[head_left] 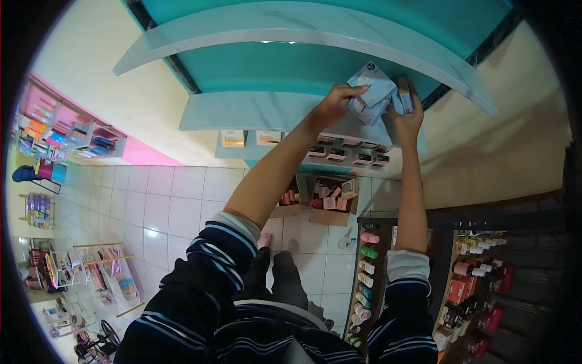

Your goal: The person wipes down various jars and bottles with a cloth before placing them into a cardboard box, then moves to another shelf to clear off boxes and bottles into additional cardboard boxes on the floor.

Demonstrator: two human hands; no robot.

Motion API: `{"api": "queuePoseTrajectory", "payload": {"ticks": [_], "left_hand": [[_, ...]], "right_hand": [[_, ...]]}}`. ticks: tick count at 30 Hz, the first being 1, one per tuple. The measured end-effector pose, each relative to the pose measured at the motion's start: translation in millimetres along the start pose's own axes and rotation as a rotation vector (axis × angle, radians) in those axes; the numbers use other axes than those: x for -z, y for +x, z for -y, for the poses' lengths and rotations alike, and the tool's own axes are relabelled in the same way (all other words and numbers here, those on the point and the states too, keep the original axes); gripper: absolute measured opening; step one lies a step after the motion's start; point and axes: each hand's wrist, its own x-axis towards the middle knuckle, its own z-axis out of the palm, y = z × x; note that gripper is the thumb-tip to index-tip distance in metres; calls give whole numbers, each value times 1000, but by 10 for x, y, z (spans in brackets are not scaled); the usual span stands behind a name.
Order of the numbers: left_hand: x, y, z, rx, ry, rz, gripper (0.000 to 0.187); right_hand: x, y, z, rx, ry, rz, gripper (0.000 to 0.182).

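Light blue and white boxes [373, 85] are held in my left hand [337, 104], its thumb lying across the top one, above the right part of the middle shelf [242, 110]. My right hand [407, 121] is closed around a small narrow box [405, 96] at the shelf's right end, beside the blue boxes. The boxes overlap, and their exact number cannot be made out.
An upper shelf [291, 30] curves above my hands. A lower shelf [227, 151] carries rows of small boxes. Cartons of packages [332, 200] stand on the tiled floor [182, 188]. Bottles [365, 279] line a rack at the right.
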Motion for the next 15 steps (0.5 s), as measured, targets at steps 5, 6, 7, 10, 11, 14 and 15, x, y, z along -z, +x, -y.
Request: {"api": "queuePoseTrajectory", "payload": {"ticks": [5,6,7,10,11,14,15], "left_hand": [[-231,161,222,265,-443,-25,23],[-255,153,159,314,-492,-30,21],[-278,147,89,364,-542,-37,19],[-393,26,-357,418,-675,91,24],[-447,-57,-496,463,-563,1,28],[-552,-611,-650,523,-314,-87,31],[-599,-789,-839,510,-253,-92,32]], "right_hand": [[-23,-180,8,-315,426,-115,66],[1,-220,77,-433,551,-132,65],[21,-254,151,-449,553,-144,65],[76,-396,106,-366,520,-174,62],[77,-501,108,-380,525,-186,62],[145,-1041,380,-553,654,-341,53],[141,-1249,538,-640,675,-426,50]]}}
